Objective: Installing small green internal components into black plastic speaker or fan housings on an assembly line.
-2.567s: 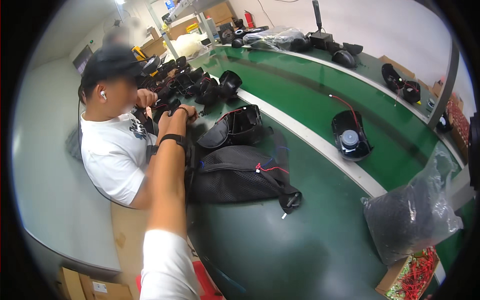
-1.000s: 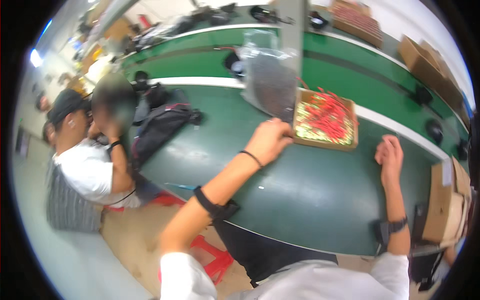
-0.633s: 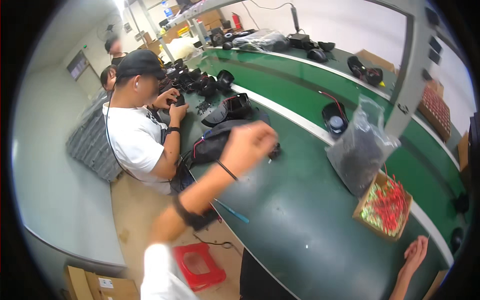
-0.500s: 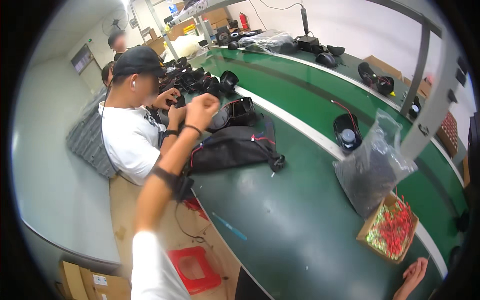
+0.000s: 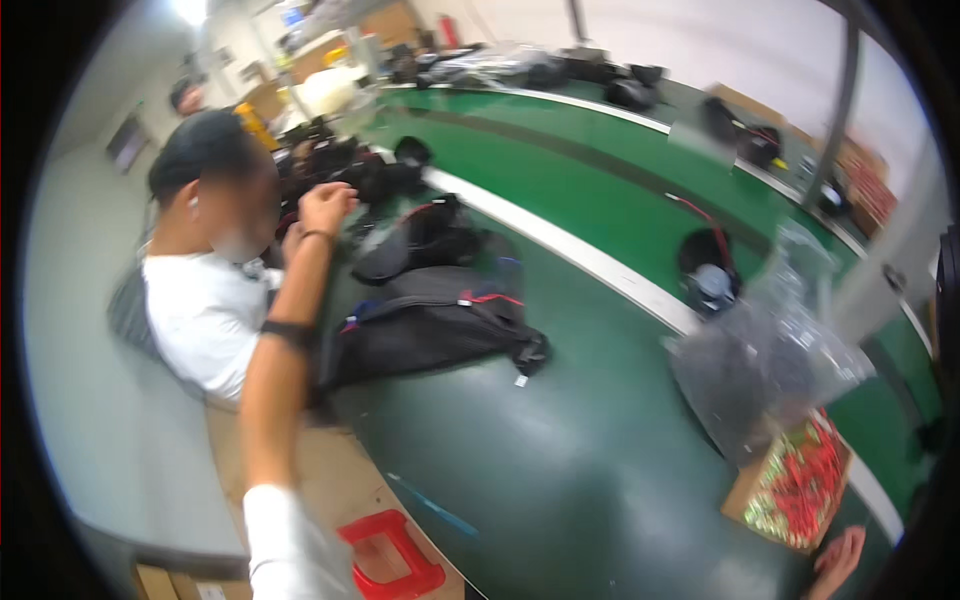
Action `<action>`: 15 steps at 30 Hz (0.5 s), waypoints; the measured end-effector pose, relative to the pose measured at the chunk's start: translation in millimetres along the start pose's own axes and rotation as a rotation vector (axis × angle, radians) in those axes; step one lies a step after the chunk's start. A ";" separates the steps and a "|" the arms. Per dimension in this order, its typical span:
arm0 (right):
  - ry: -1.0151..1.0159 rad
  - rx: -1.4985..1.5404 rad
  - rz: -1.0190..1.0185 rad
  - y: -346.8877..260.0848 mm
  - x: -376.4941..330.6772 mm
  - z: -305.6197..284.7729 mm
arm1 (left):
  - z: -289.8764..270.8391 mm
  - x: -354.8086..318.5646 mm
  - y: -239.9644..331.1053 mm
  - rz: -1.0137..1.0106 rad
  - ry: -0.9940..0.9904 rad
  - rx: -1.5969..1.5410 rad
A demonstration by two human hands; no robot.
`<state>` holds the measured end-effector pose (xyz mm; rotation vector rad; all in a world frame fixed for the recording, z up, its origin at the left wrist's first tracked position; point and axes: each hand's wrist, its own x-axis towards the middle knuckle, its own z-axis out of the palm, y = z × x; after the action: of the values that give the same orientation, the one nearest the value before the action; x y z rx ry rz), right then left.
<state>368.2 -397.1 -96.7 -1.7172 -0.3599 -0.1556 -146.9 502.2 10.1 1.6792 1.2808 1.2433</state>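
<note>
My left arm reaches far forward, with my left hand (image 5: 328, 208) raised in front of the co-worker's chest. Its fingers are curled together, and whatever they may hold is hidden. Just to the right of it lie a dark rounded shell (image 5: 440, 232) and a black fabric bag (image 5: 420, 325) with a red and a blue strip. My right hand (image 5: 840, 560) rests low at the right edge, fingers loosely bent and apart, nothing visible in them. Beside it stands a cardboard box (image 5: 740, 495) of red-wired small parts (image 5: 800, 485).
A clear plastic bag (image 5: 750, 360) of dark items leans behind the box. Further back sits a black housing (image 5: 710, 275) with a red wire. A thin blue tool (image 5: 435, 505) lies by the table edge, above a red stool (image 5: 395, 555). A co-worker (image 5: 205, 290) sits at left.
My left hand has moved left and the view has shifted, so the bag and the co-worker sit further left. My right hand stays low by the box.
</note>
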 end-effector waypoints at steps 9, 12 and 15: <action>-0.201 0.064 0.131 -69.0 -27.5 59.6 | 148.8 -314.4 321.2 0.871 -0.754 -0.057; -0.225 0.075 0.131 -76.8 -28.5 49.2 | 214.5 -336.5 360.7 1.185 -0.964 0.237; -0.206 0.180 0.170 -66.5 -34.3 38.3 | 296.8 -358.8 351.3 1.176 -0.989 0.962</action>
<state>310.6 -355.4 -51.7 -1.5802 -0.3657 0.1740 222.1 67.6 133.5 3.3261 0.0929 -0.0504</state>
